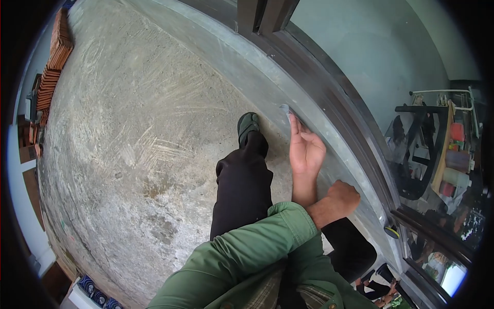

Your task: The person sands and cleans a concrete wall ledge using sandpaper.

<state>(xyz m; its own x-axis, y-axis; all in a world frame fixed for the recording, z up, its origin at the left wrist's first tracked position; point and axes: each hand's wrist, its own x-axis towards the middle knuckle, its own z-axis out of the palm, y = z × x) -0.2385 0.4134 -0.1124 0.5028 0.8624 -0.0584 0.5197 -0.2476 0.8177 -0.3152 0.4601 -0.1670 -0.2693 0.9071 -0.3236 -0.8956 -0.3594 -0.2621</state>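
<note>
My right hand [307, 149] reaches forward, palm partly turned up. Its fingertips pinch a small thin grey piece [284, 108] against the grey concrete strip [267, 98] at the foot of the window frame; the rest of the piece is under the fingers. My left hand [339, 202] is a loose fist, crossed over my right forearm near my bent right knee [355, 250]. Nothing shows in it. Both arms wear green sleeves [257, 226]. My left leg [242, 190] in black trousers stretches forward, a dark sandal [248, 126] on the floor.
Rough, scratched concrete floor [144, 129] spreads to the left. A dark window frame [329, 77] with glass curves along the right, close to my hands. A yellow and black item [392, 232] lies by the frame. Stacked orange tiles [51, 67] stand far left.
</note>
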